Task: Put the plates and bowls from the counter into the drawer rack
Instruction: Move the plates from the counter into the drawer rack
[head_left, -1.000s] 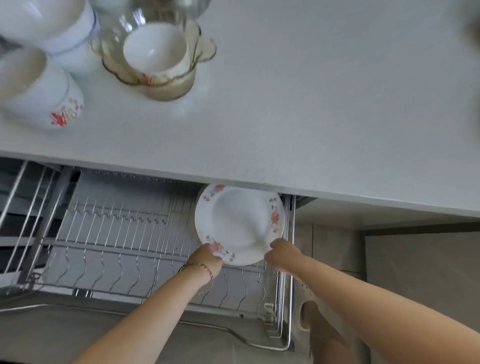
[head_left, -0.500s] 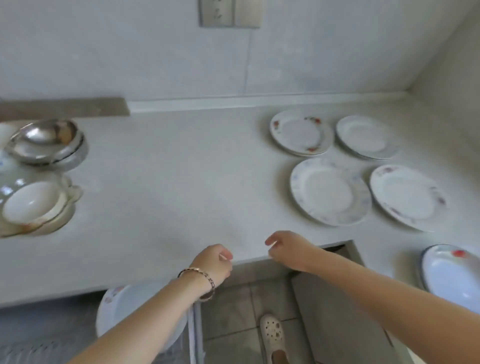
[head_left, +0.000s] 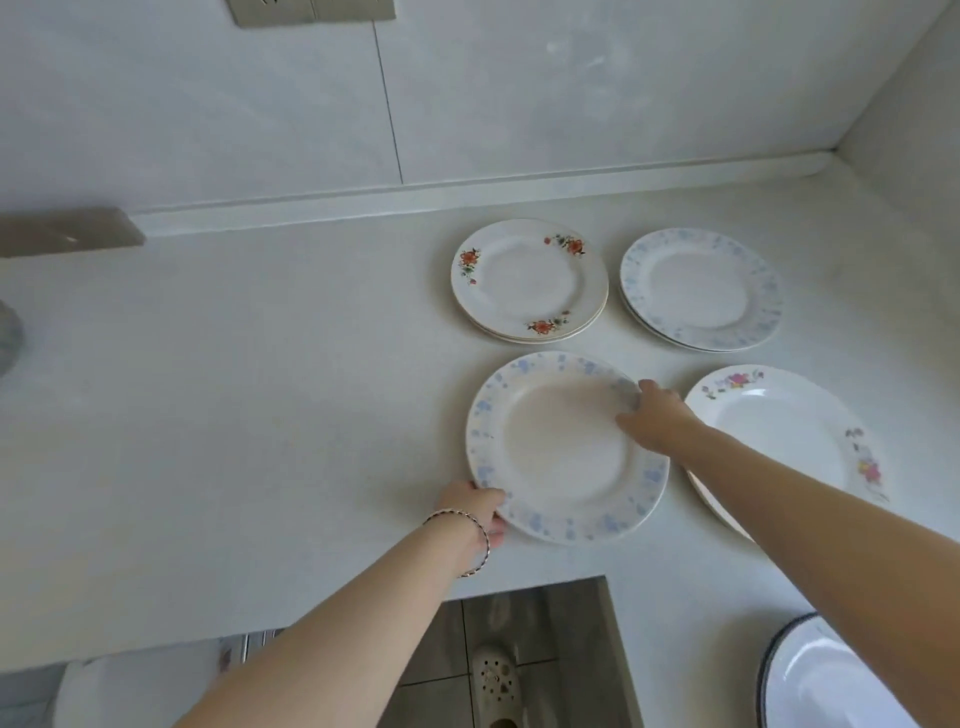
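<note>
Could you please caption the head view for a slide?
Left hand and right hand grip a blue-speckled white plate at the pale counter.

Both arms outstretched
Left hand (braceleted wrist) and right hand grip opposite rims of the blue-speckled plate.

Left hand and right hand grip opposite rims of blue-speckled plate on counter. Three other plate stacks sit nearby.
</note>
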